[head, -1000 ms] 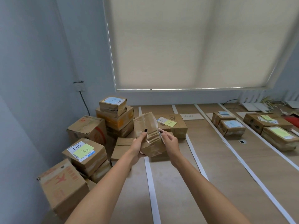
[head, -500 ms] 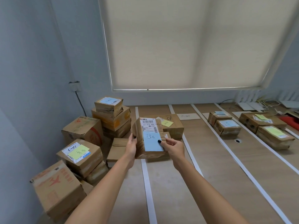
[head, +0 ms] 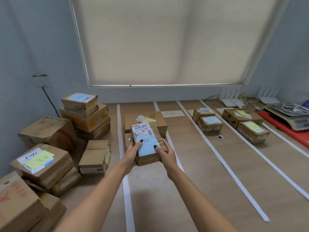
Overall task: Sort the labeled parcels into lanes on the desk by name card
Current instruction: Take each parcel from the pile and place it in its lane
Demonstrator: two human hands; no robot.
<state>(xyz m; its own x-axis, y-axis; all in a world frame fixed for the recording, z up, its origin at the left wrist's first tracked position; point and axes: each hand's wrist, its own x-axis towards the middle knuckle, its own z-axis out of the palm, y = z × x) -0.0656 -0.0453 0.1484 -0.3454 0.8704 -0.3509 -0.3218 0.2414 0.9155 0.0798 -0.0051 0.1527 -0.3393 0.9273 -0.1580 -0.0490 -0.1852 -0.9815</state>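
Pale blue-grey walls (head: pixel 30 47), a drawn cream roller blind (head: pixel 167 41) over the window, dim daylight.

Tabletop (head: pixel 192 190) is split by tape strips (head: pixel 224 163) into lanes running front to back. Unsorted box pile (head: pixel 55 148) sits far left against the wall, stacked several high. Held parcel (head: pixel 147 144) is over the second lane from left, left hand (head: pixel 132 153) on its left side, right hand (head: pixel 164 152) on its right. Large box (head: pixel 145 121) lies just behind it. Name card (head: pixel 172 113) is behind that. Two boxes (head: pixel 208 121) sit in the next lane right, two more (head: pixel 245 124) one lane further. A scale (head: pixel 291 116) is at far right.
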